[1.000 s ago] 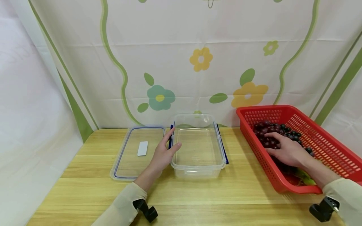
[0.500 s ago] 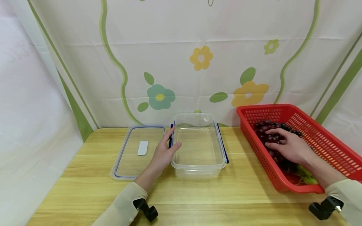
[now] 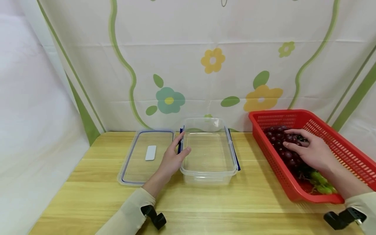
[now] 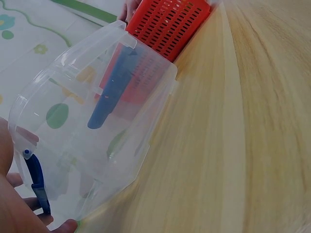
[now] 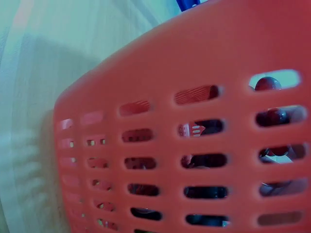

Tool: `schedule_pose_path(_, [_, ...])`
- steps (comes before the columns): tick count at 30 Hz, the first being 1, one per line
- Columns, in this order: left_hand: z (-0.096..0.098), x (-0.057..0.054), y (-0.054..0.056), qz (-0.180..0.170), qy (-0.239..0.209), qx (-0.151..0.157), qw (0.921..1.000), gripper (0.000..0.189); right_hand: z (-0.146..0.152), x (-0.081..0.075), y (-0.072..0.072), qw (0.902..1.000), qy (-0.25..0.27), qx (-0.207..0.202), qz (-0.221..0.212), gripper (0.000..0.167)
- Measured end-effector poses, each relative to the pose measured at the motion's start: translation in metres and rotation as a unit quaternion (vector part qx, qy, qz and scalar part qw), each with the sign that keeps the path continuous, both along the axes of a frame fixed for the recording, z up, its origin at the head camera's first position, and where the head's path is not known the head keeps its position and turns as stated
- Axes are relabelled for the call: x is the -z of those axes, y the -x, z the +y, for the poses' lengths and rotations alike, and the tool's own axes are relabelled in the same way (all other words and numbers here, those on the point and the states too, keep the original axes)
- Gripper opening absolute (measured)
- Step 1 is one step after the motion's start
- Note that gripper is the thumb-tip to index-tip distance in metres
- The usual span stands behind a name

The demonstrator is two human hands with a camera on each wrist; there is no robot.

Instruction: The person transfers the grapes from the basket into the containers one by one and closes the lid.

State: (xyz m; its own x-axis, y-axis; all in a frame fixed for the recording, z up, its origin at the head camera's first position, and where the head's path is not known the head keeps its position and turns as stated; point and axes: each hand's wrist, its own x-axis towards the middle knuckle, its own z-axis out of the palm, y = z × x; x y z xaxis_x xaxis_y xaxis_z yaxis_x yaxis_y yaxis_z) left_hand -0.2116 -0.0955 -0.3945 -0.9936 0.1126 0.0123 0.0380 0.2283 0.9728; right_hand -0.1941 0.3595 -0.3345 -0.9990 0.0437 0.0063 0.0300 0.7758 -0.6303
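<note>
In the head view my left hand [image 3: 171,160] lies at the left rim of a clear plastic food container [image 3: 208,173], thumb and index finger spread. The left wrist view shows its fingers around a blue-edged latch flap [image 4: 36,177]. My right hand [image 3: 315,151] reaches into a red perforated basket [image 3: 274,166], touching dark red grapes [image 3: 275,134]. Thumb and index finger stand apart with grapes between them; the other fingertips are partly hidden. Green grapes [image 3: 322,183] lie at the basket's near end, and dark, nearly black grapes [image 3: 302,138] show behind the hand.
A clear lid [image 3: 136,163] with a blue seal and a white label [image 3: 151,152] lies flat left of the container. The wooden table [image 3: 205,205] meets a flowered curtain [image 3: 188,65] at its back edge. Basket wall [image 5: 150,73] fills the right wrist view.
My right hand has moved a little away from me and to the right over the grapes, uncovering more green grapes. My left hand stays at the container. The head view has shifted slightly.
</note>
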Motion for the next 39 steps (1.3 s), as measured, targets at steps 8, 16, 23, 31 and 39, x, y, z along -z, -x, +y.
schedule_pose_path(8, [0.001, 0.001, 0.002, 0.004, 0.002, 0.001, 1.0000, 0.067, 0.000, -0.013, -0.003, 0.9993, 0.030, 0.009, 0.018, 0.064])
schedule_pose_path(16, [0.001, -0.001, 0.003, 0.002, 0.005, -0.001, 1.0000, 0.067, 0.000, -0.037, -0.005, 0.9979, 0.058, 0.016, 0.022, 0.059])
schedule_pose_path(23, [0.002, -0.001, 0.002, 0.004, 0.008, -0.002, 1.0000, 0.067, -0.008, -0.053, -0.008, 0.9953, 0.092, 0.027, 0.012, 0.062])
schedule_pose_path(31, [0.002, -0.002, 0.002, 0.002, 0.007, -0.003, 1.0000, 0.067, -0.019, -0.068, -0.003, 0.9966, 0.076, 0.027, 0.014, 0.069])
schedule_pose_path(39, [0.001, 0.000, -0.001, 0.004, 0.006, -0.006, 1.0000, 0.068, -0.044, -0.076, 0.004, 0.9950, 0.094, 0.018, 0.030, 0.069])
